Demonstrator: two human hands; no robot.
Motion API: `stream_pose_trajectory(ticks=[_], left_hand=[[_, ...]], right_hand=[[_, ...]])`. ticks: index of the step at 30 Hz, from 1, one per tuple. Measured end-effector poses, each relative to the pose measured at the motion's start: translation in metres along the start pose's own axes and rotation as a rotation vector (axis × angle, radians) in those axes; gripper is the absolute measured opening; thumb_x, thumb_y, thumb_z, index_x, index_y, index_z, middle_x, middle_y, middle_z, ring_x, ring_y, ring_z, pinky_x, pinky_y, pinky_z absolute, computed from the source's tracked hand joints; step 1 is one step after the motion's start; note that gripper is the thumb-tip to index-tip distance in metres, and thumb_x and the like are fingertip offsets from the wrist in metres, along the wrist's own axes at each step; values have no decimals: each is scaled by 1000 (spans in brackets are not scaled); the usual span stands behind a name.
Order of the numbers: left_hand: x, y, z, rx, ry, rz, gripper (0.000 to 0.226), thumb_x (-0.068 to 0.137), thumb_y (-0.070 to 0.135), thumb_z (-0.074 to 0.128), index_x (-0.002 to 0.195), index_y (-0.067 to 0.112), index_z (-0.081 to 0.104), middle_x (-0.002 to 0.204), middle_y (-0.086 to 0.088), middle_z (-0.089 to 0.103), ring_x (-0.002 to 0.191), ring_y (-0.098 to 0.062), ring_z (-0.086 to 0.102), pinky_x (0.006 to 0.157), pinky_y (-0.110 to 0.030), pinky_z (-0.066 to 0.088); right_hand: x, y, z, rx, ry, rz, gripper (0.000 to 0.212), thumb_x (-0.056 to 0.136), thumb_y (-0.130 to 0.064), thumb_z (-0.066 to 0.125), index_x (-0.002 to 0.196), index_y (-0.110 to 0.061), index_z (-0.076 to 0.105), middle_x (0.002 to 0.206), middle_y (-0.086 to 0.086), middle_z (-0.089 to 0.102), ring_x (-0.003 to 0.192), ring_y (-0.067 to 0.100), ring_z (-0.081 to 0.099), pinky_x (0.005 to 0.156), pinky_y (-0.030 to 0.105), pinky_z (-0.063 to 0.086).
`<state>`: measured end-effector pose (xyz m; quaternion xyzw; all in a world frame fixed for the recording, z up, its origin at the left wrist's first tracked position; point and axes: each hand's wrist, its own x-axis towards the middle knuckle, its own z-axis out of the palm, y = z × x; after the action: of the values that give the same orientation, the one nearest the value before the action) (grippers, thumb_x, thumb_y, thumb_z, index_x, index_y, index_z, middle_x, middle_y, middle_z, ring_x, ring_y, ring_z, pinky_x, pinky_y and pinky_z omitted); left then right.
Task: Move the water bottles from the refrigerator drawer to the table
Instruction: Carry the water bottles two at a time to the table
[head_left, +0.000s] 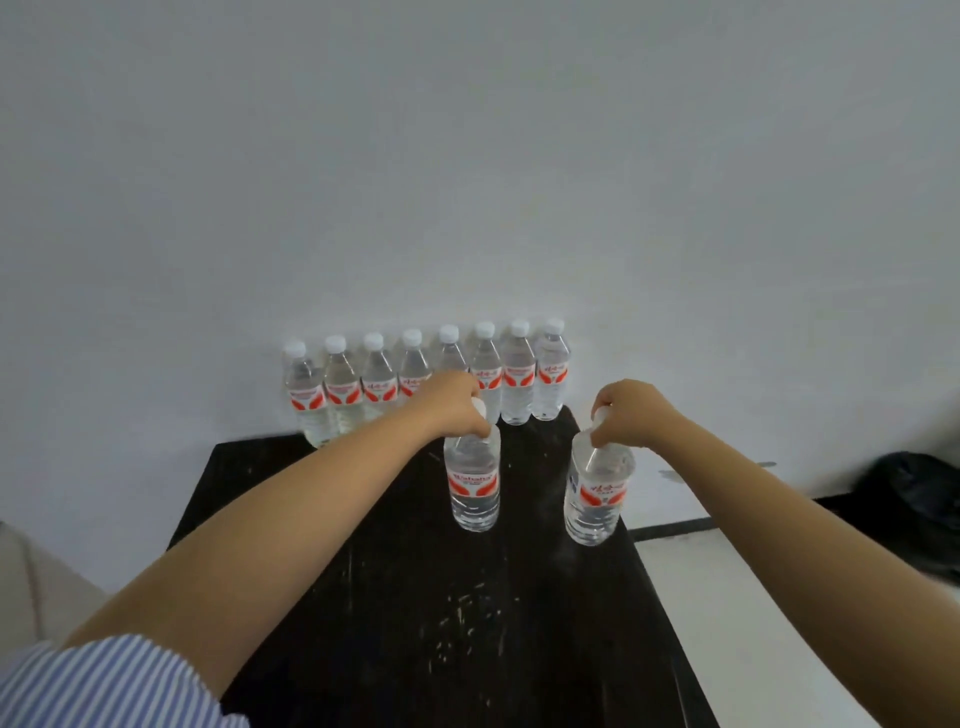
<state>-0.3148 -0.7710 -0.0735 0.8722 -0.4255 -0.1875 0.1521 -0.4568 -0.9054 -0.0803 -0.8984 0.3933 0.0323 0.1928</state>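
left hand (453, 401): fingers curled round cap of left bottle (472, 483) | right hand (631, 413): fingers gripping cap of right bottle (596, 496) | both bottles upright on black desk (415, 597) | row of bottles (415, 376) along wall at desk's far edge

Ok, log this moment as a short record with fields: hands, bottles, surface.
left hand: grips the neck of the left bottle
right hand: grips the neck of the right bottle
held bottles: upright, apart from each other
back row: eight capped bottles along the wall
surface: black table, scuffed
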Motion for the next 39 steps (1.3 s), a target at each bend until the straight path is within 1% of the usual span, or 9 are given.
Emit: stream_pose_trajectory(ticks=[4, 8, 10, 17, 22, 25, 27, 34, 39], left_hand=[[56, 12, 13, -60, 26, -22, 19, 80, 17, 67, 73, 13, 50, 77, 0, 50, 73, -15, 50, 51, -17, 32], [96, 23, 33, -121, 63, -97, 27, 81, 15, 68, 104, 4, 60, 98, -9, 58, 100, -25, 59, 71, -23, 42], [116, 28, 43, -114, 53, -115, 28, 82, 16, 68, 105, 4, 59, 90, -3, 56, 94, -23, 58, 73, -25, 41], [189, 45, 57, -63, 59, -159, 18, 84, 14, 63, 73, 12, 50, 71, 1, 49, 77, -19, 52, 49, -18, 32], [230, 52, 70, -54, 101, -158, 21, 86, 16, 61, 106, 8, 61, 88, -3, 57, 83, -18, 53, 64, -23, 37], [244, 46, 74, -60, 137, -154, 21, 86, 16, 61, 106, 8, 61, 102, -8, 64, 98, -23, 61, 68, -25, 38], [251, 41, 76, -52, 152, -139, 21, 86, 17, 61, 104, 7, 62, 99, -9, 64, 100, -25, 62, 68, -26, 39], [255, 35, 78, -56, 146, -112, 23, 85, 16, 62, 106, 6, 60, 106, -10, 65, 102, -26, 62, 71, -26, 40], [256, 30, 70, -43, 106, -95, 22, 85, 14, 63, 105, 6, 61, 92, -5, 54, 102, -25, 60, 69, -25, 36]], right_hand=[[47, 11, 2, -48, -15, -12, 39, 81, -15, 64, 118, -4, 57, 121, 13, 60, 112, 26, 56, 87, 28, 47], [91, 27, 7, -70, -32, -43, 42, 86, -15, 59, 125, -1, 50, 126, 18, 55, 118, 30, 52, 96, 33, 46], [114, 34, 9, -59, -49, -84, 40, 88, -12, 54, 126, -2, 48, 128, 19, 51, 120, 30, 49, 96, 32, 45], [191, 49, 20, -3, -81, -189, 43, 85, -12, 56, 126, -4, 49, 127, 18, 45, 114, 32, 52, 91, 31, 44], [232, 51, 25, 42, -59, -240, 40, 84, -13, 60, 120, -1, 50, 121, 19, 49, 111, 29, 49, 83, 28, 40], [251, 52, 26, 71, -58, -252, 35, 84, -8, 57, 117, 0, 51, 108, 17, 48, 98, 25, 47, 76, 24, 32], [259, 54, 26, 80, -52, -270, 36, 83, -5, 56, 117, 2, 51, 101, 15, 44, 107, 29, 49, 76, 22, 30], [264, 61, 28, 80, -72, -350, 39, 82, -1, 56, 120, 1, 51, 120, 20, 50, 112, 29, 49, 76, 17, 26], [267, 58, 28, 68, -84, -367, 39, 82, -2, 57, 121, 0, 52, 122, 18, 51, 115, 29, 49, 83, 20, 30]])
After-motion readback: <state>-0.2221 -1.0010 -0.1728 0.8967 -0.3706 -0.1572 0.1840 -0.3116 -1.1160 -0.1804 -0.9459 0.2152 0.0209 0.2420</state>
